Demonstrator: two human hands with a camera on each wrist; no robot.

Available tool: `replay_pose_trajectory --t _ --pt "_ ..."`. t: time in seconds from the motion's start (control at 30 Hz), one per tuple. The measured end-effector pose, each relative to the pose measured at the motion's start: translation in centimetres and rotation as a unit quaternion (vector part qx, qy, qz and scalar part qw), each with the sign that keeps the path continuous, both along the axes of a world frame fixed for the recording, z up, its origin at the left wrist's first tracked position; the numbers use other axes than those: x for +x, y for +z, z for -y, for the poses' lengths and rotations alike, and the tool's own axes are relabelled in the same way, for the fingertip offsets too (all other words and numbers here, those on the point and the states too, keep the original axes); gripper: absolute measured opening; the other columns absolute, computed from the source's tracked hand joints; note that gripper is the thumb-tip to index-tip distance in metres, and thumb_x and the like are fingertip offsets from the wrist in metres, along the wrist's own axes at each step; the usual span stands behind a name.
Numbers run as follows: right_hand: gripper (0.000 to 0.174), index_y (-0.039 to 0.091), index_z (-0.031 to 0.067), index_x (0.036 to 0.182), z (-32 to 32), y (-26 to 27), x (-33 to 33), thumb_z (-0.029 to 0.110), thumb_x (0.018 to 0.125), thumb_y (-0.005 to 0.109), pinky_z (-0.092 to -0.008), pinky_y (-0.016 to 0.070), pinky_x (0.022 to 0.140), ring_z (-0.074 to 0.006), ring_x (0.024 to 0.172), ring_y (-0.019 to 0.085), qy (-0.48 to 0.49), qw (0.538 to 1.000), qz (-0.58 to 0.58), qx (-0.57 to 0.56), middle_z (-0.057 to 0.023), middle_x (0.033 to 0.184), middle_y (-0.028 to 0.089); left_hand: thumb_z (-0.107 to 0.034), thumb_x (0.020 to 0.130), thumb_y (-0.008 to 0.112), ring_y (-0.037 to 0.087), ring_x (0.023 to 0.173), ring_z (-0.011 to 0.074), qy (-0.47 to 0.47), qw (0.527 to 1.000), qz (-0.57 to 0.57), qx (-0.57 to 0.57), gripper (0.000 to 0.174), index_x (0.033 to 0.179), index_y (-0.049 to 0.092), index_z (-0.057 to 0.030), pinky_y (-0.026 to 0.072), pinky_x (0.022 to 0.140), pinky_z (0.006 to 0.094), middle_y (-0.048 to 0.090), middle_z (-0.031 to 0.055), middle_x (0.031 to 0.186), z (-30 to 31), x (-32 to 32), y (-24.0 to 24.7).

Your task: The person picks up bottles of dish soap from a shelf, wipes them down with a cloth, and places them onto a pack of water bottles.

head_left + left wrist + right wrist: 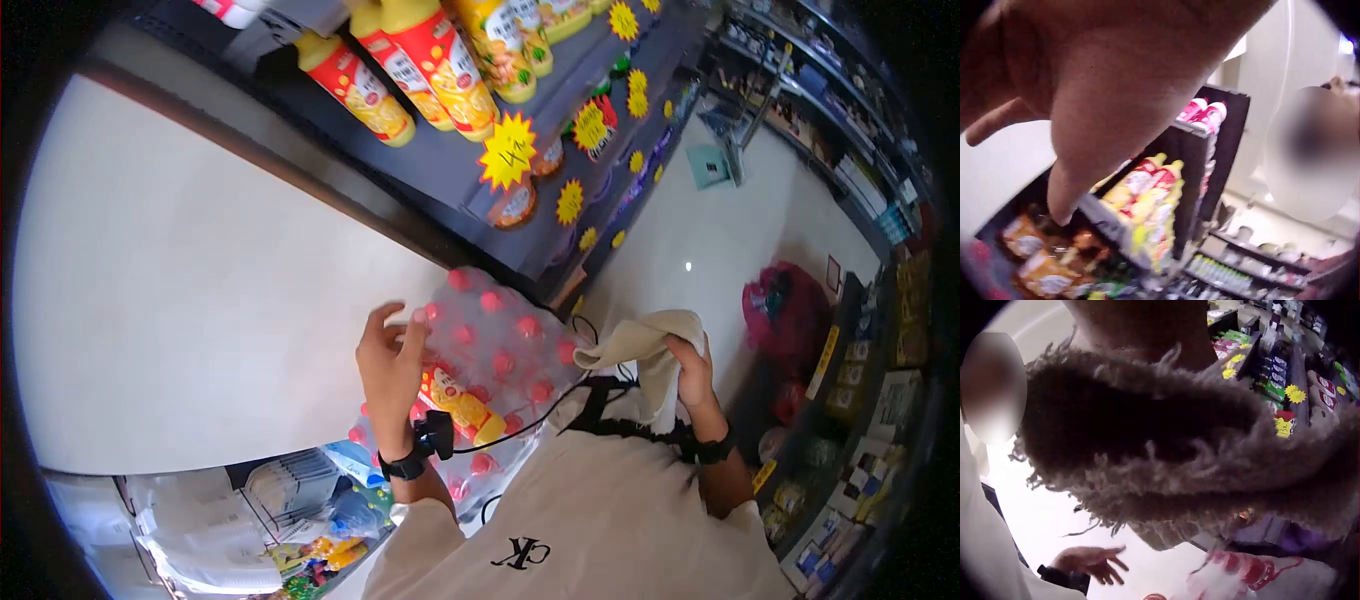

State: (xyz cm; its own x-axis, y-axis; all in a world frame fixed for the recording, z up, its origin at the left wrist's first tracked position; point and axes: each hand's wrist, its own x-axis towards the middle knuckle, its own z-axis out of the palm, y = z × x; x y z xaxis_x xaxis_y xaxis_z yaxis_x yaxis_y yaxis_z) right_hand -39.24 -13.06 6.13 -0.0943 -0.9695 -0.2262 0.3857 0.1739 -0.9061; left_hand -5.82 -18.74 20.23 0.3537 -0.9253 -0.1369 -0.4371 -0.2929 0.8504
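Head view: we held the beige cloth (pixel 640 340) in the right hand (pixel 692 375), with the fingers and thumb gripping its folds. We kept the left hand (pixel 390 368) unloaded, its grip moderately wide and its fingers bent, over the edge of the wrapped pack (pixel 500 330) with red caps. One yellow bottle (pixel 462 408) with a red label lay on that pack, near the left hand. Bottles (pixel 438 65) stood on the shelf (pixel 410 150) above.

Left wrist view: we had the left hand in front of the shelf and its bottles; from this angle we could not tell the grip width.

Right wrist view: the cloth's shaggy surface filled the middle. Below it, we held the left hand wide, fingers apart.
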Motion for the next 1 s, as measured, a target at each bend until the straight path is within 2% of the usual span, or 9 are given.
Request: replay_pose_trajectory --t 0.1,0.17,0.23,0.27,0.3,0.4,0.57,0.83,1.0 --pt "0.032 0.056 -0.0014 0.118 0.2 0.8 0.2 0.014 0.091 0.053 -0.0322 0.0446 0.091 -0.0227 0.101 0.059 -0.072 0.994 0.069 0.053 -0.0117 0.11 0.062 -0.02 0.091 0.063 0.064 0.078 0.0182 -0.1 0.98 -0.081 -0.149 0.043 0.12 0.048 0.0075 0.0555 0.062 0.0297 0.065 0.0153 0.094 4.0 -2.1 1.7" --pt "0.037 0.055 -0.0018 0.122 0.6 1.3 -0.3 0.019 0.092 0.052 -0.0342 0.0458 0.092 -0.0247 0.104 0.06 -0.079 0.989 0.111 0.063 -0.0135 0.114 0.062 -0.017 0.089 0.065 0.061 0.084 0.0155 -0.116 0.966 -0.024 -0.23 0.045 0.122 0.046 0.0067 0.0502 0.071 0.0263 0.063 0.0112 0.095 8.7 -2.3 1.1" --pt "0.04 0.054 -0.0019 0.123 0.8 1.5 -1.1 0.022 0.092 0.051 -0.0349 0.046 0.092 -0.0257 0.104 0.06 -0.078 0.978 0.179 0.077 -0.0139 0.116 0.062 -0.018 0.089 0.066 0.059 0.084 0.014 -0.059 0.959 -0.003 -0.276 0.048 0.124 0.043 0.0067 0.0472 0.074 0.0256 0.063 0.0105 0.097 14.7 -1.6 0.0" --pt "0.041 0.054 -0.002 0.124 0.7 1.3 -1.7 0.024 0.092 0.051 -0.0353 0.0461 0.092 -0.0262 0.105 0.06 -0.078 0.97 0.212 0.086 -0.0142 0.118 0.061 -0.026 0.086 0.069 0.061 0.09 0.0212 -0.008 0.956 0.018 -0.292 0.053 0.121 0.046 0.0058 0.0494 0.08 0.0325 0.062 0.0165 0.107 18.3 -0.5 -0.9" --pt "0.046 0.053 0.0001 0.126 0.9 -0.9 -3.2 0.029 0.091 0.051 -0.0384 0.0458 0.094 -0.0287 0.107 0.06 -0.04 0.961 0.264 0.073 -0.0149 0.12 0.061 -0.027 0.084 0.071 0.061 0.092 0.0226 0.041 0.941 -0.075 -0.326 0.058 0.123 0.043 0.0058 0.0485 0.083 0.0333 0.06 0.0185 0.11 21.1 -0.5 -1.0" --pt "0.05 0.052 0.0019 0.129 0.4 2.1 -4.2 0.034 0.091 0.049 -0.042 0.0448 0.097 -0.031 0.11 0.058 -0.034 0.918 0.386 0.086 -0.0158 0.124 0.059 -0.024 0.079 0.075 0.06 0.097 0.0245 0.11 0.909 -0.063 -0.396 0.061 0.122 0.043 0.0054 0.0476 0.086 0.0338 0.059 0.0186 0.113 26.0 -0.4 -0.1" --pt "0.056 0.049 0.002 0.131 -1.4 3.0 -5.6 0.038 0.088 0.047 -0.0468 0.043 0.099 -0.0344 0.114 0.056 -0.099 0.924 0.37 0.013 -0.0173 0.128 0.057 -0.015 0.069 0.081 0.063 0.098 0.0265 0.045 0.911 -0.061 -0.404 0.063 0.118 0.044 0.0025 0.049 0.085 0.0351 0.062 0.0181 0.109 30.7 0.7 -0.1" --pt "0.063 0.047 -0.0005 0.132 -3.1 0.8 -8.9 0.029 0.077 0.052 -0.0481 0.0453 0.097 -0.0374 0.11 0.058 -0.115 0.95 0.288 -0.03 -0.0203 0.127 0.057 -0.009 0.065 0.082 0.067 0.086 0.0231 0.052 0.899 0.012 -0.434 0.046 0.102 0.055 -0.0005 0.0526 0.077 0.0358 0.068 0.0138 0.096 27.5 0.5 0.4" --pt "0.063 0.047 0.0006 0.133 -3.7 1.9 -9.6 0.027 0.076 0.051 -0.0496 0.0446 0.098 -0.0385 0.113 0.056 -0.132 0.923 0.362 -0.013 -0.0201 0.128 0.056 -0.008 0.071 0.08 0.063 0.089 0.017 0.025 0.854 -0.059 -0.516 0.047 0.111 0.056 -0.0008 0.0501 0.082 0.0321 0.065 0.0079 0.099 20.4 -0.1 0.2"
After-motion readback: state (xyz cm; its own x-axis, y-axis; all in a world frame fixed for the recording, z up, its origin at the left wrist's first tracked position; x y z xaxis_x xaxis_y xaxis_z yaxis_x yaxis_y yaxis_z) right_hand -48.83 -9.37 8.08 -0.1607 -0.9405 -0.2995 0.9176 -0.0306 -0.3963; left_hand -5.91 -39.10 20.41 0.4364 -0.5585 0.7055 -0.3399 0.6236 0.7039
